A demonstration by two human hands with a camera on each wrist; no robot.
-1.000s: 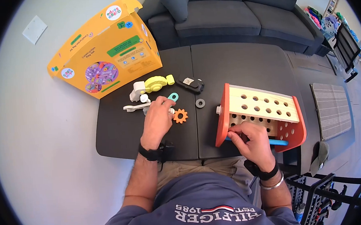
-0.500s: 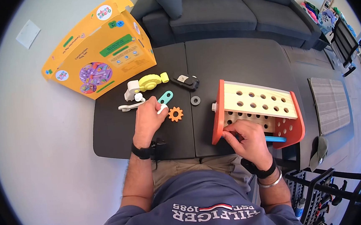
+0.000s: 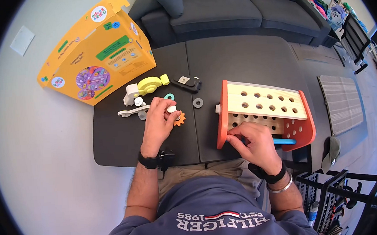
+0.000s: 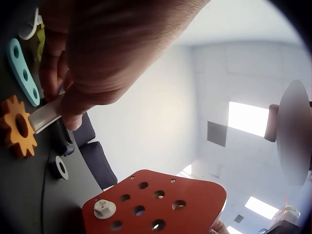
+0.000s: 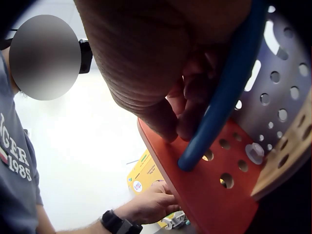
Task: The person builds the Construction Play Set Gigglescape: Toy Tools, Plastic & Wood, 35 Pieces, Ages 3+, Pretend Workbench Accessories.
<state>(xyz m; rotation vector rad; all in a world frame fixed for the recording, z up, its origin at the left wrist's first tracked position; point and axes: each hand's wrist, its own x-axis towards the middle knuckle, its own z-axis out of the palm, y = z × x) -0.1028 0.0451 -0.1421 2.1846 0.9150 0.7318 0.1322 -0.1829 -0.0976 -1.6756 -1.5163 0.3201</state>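
Note:
My left hand [image 3: 157, 122] pinches a white toy bolt [image 3: 171, 109] between thumb and fingers, over the orange toy gear [image 3: 180, 119]; its pale shaft shows in the left wrist view. Partly behind this hand is a turquoise strip with holes [image 4: 23, 72]. My right hand [image 3: 254, 144] is at the toolbox's red end panel [image 4: 156, 200], above the blue rod [image 3: 284, 141]. In the right wrist view its thumb and fingertips come together at the panel's inner face, beside the rod; I cannot tell whether anything is between them. A white bolt head [image 4: 104, 209] sits on the panel's outer face.
Left of the hands lie a pale toy wrench [image 3: 131, 112], a white bolt [image 3: 139, 101] and a yellow-green and white toy piece [image 3: 148, 86]. A grey ring [image 3: 198, 103] and a black object [image 3: 188, 84] lie centrally. A yellow box [image 3: 97, 58] stands behind.
My left hand has come up from among the loose pieces with the white bolt and shifted right, now overlapping the gear. The right hand keeps its place at the red panel.

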